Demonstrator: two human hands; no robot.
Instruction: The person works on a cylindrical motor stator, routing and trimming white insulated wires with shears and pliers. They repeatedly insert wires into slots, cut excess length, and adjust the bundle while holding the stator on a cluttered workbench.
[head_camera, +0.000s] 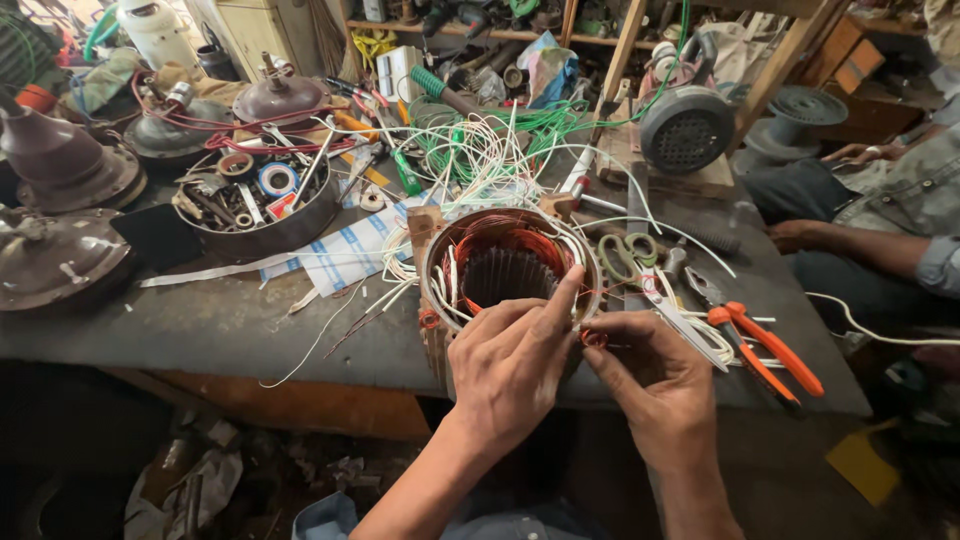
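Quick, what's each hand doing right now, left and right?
Left hand: not gripping, index finger raised, resting on the rim of the round metal motor stator with copper windings.
Right hand: pinched shut on thin copper wire.

Bare forearms, L hand (510, 365) & R hand (655, 385); no gloves.

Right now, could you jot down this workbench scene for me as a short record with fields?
Place: cluttered workbench
Left hand: left hand rests on the rim of the motor stator, index finger on the copper windings
Right hand: right hand, its fingers pinching copper wire at the stator's edge
Beside it: scissors, orange-handled pliers
Behind: tangled white wires, round tray of parts
Others: another person's arm at right
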